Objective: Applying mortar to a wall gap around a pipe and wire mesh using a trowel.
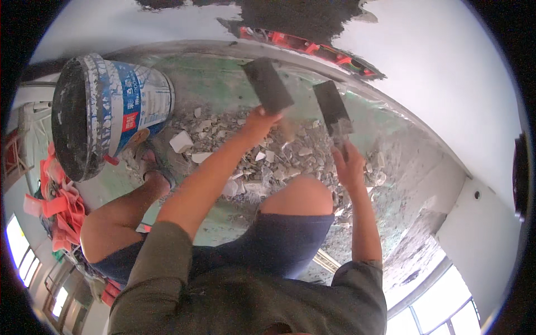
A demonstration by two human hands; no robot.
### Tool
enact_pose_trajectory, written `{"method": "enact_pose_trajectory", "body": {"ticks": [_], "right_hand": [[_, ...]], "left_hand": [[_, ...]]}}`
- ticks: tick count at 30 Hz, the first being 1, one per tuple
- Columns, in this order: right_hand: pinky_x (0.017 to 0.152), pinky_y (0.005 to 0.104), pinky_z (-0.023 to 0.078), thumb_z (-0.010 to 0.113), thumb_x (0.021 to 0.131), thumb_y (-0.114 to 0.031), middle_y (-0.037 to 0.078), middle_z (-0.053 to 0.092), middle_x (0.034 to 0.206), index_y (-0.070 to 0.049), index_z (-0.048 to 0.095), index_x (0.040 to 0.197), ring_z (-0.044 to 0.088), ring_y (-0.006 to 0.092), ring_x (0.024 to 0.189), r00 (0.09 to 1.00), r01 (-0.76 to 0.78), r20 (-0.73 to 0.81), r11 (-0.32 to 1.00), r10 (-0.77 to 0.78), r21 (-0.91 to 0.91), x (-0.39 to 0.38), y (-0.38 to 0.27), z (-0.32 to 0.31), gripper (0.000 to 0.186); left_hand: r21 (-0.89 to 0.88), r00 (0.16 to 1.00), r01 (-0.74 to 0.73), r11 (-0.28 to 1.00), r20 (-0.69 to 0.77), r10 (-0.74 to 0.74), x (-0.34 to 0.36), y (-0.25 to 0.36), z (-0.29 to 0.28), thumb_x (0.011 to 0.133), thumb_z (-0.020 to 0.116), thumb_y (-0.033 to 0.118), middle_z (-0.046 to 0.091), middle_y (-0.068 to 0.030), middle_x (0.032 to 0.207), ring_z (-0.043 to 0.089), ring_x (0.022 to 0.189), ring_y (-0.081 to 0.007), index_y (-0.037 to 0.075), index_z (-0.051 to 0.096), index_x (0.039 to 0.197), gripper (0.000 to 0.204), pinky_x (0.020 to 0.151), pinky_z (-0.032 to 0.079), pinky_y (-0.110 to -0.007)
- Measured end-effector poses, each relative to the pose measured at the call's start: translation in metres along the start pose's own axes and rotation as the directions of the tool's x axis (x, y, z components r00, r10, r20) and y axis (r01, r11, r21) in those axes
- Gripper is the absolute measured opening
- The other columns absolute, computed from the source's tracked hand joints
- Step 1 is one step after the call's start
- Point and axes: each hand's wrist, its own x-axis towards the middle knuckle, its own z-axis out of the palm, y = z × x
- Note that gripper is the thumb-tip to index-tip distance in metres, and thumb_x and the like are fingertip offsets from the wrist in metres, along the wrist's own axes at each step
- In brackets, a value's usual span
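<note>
My left hand (pixel 261 123) is closed on a dark flat rectangular trowel (pixel 267 85), held raised over a pile of broken white and grey rubble (pixel 268 159). My right hand (pixel 349 162) grips a second, narrower dark trowel (pixel 329 106) by its handle, with the blade pointing toward the wall. Ahead, at the foot of the white wall (pixel 424 61), is a recess with red pieces (pixel 296 44), bordered by dark wet patching.
A large white and blue bucket (pixel 139 100) with a dark crusted mouth lies at the left, beside my sandalled foot. Crumpled pink material (pixel 56 206) is piled behind it. My knees are bent over the green, dusty floor (pixel 206 72). Windows show at both lower sides.
</note>
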Motion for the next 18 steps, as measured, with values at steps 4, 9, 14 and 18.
{"method": "enact_pose_trajectory", "body": {"ticks": [4,9,14,18], "right_hand": [[0.052,0.0347,0.046,0.058,0.090,-0.030,0.007,0.058,0.066,-0.001,0.057,0.093,0.058,0.0234,0.056,0.876,-0.447,0.384,0.790,0.291,0.421,0.006,0.020,0.029,0.029],[0.044,0.0286,0.039,0.055,0.091,-0.032,0.003,0.052,0.057,-0.006,0.055,0.075,0.050,0.0139,0.047,0.625,-0.761,0.634,0.176,0.456,0.624,0.037,-0.049,0.055,0.031],[0.045,0.0276,0.041,0.053,0.091,-0.032,0.004,0.055,0.062,-0.005,0.057,0.081,0.051,0.0137,0.049,0.697,-0.712,0.578,0.312,0.426,0.629,0.045,-0.046,0.080,0.029],[0.047,0.0293,0.044,0.053,0.091,-0.030,0.005,0.058,0.069,-0.005,0.058,0.087,0.054,0.0150,0.054,0.742,-0.646,0.558,0.173,0.372,0.744,0.052,-0.053,0.085,0.026]], "left_hand": [[-0.003,0.975,-0.184,0.983,-0.124,0.182,-0.068,0.015,-0.039,0.081,0.073,0.025,0.065,-0.0034,0.088,0.060,0.076,-0.0145,0.004,0.063,0.094,0.027,0.067,0.047,-0.032],[-0.047,0.978,0.118,0.992,-0.168,-0.124,-0.105,0.015,-0.076,0.088,0.062,0.021,0.065,0.0005,0.111,0.058,0.101,-0.0126,0.012,0.065,0.114,0.027,0.089,0.041,-0.029],[-0.047,0.948,-0.196,0.979,-0.265,0.177,-0.124,-0.009,-0.100,0.084,0.068,0.011,0.067,-0.0029,0.103,0.061,0.094,-0.0145,0.001,0.063,0.105,0.024,0.084,0.048,-0.029],[-0.193,0.972,-0.086,0.977,-0.230,0.040,-0.138,0.011,-0.097,0.085,0.064,0.006,0.066,-0.0042,0.108,0.060,0.099,-0.0140,-0.003,0.061,0.112,0.029,0.089,0.046,-0.029]]}}
